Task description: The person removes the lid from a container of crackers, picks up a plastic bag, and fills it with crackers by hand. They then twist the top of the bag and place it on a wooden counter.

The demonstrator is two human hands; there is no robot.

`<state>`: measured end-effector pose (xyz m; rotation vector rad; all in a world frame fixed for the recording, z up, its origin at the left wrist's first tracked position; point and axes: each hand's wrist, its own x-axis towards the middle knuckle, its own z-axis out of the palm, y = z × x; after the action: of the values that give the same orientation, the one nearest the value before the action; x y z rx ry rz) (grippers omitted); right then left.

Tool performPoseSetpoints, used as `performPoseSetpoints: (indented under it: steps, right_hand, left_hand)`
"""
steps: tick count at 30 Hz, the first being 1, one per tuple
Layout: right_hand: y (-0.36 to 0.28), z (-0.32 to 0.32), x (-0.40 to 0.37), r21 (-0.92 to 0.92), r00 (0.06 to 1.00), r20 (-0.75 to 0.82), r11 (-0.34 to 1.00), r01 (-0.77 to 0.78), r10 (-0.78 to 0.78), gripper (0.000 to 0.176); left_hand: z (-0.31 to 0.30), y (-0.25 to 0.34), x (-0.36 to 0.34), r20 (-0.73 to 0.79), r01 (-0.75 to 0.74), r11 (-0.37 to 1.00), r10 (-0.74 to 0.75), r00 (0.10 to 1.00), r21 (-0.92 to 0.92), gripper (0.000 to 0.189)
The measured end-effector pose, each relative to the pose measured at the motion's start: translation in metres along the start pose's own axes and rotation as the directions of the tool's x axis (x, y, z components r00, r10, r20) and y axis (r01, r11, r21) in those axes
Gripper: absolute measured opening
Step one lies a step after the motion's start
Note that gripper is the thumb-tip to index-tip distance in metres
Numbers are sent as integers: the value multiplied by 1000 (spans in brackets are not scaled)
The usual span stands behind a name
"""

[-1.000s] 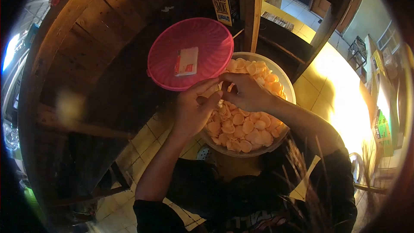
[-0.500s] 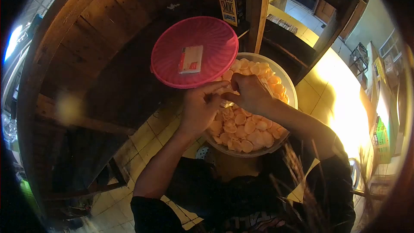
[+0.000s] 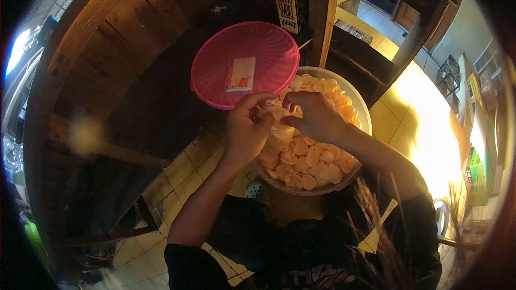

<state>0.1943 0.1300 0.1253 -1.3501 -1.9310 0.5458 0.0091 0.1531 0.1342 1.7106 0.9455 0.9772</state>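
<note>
A clear plastic bag (image 3: 279, 135) hangs between my two hands over a big pale tub (image 3: 366, 121). Round orange crackers (image 3: 317, 164) fill the tub. With thumb and fingers closed, my left hand (image 3: 248, 128) pinches the bag's left side near the top. My right hand (image 3: 317, 115) reaches across the tub, its curled fingers gripping the bag's upper right side. To the far left of the tub sits a pink ribbed lid (image 3: 215, 48), and a small flat clear packet with a red-and-white label (image 3: 241, 74) lies on it.
A dark wooden surface with a raised plank edge (image 3: 102, 43) curves along the left. Behind the lid stands a "Liquid Smoke" box (image 3: 285, 2) beside a wooden post (image 3: 324, 21). Yellow floor tiles (image 3: 400, 115) are sunlit at right. Blurred dry bristles (image 3: 376, 220) cross the lower right.
The bag's mouth has been drawn wider, and more of the bag now shows below my fingers. My left fingers have curled more, and my right hand has shifted slightly.
</note>
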Motion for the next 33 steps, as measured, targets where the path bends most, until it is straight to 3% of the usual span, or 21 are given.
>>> performPoseSetpoints:
  steps: [2,4,5,6,7,10,12,15,20,22,25,29,32,33]
  right_hand:
    - [-3,-2,-1,73,999,37,997,-6,3,24]
    - [-9,0,-1,258,965,168,936,-240,201,18]
    - [-9,0,0,258,965,167,936,-240,202,18]
    - [-9,0,1,183,990,63,974,-133,124,13]
    - [-9,0,1,97,999,-33,995,-31,35,7]
    - [-8,-4,1,38,996,-85,999,9,-6,7]
    - [-9,-7,0,89,1000,-22,996,-14,16,9]
    - [-2,-2,-1,166,998,62,986,-27,17,13]
    - [-10,-6,-3,203,992,123,979,-17,-8,16]
    - [-19,-10,-3,78,968,245,994,-82,61,20]
    - [-11,-5,-4,-32,958,284,999,-19,27,27]
    - [-5,-1,-5,-63,978,177,991,120,-107,29]
    - [-19,-15,-1,53,971,112,977,206,-211,32]
    - [-27,-19,-1,249,979,202,967,-54,3,32]
  left_hand:
    - [2,0,-1,7,2,1000,-2,1000,13,36]
    - [3,1,-3,18,6,1000,-6,1000,27,38]
    - [3,3,-3,36,-31,988,26,999,153,42]
    - [3,5,-4,57,-70,959,56,997,275,47]
    - [3,0,-4,57,-69,959,56,997,275,47]
    - [5,-12,-4,27,-84,937,80,996,339,55]
    - [6,-9,-1,106,149,980,-163,981,130,56]
    - [7,-11,-3,101,37,981,-57,993,189,54]
    - [5,-2,-3,83,-7,959,-17,996,284,52]
    - [4,1,-2,54,3,962,-18,998,273,50]
    - [1,8,-2,63,54,966,-73,995,252,45]
    - [-1,2,1,49,33,948,-51,997,316,45]
    - [-3,3,3,17,23,945,-30,999,325,41]
    - [-5,5,3,1,39,951,-41,999,308,39]
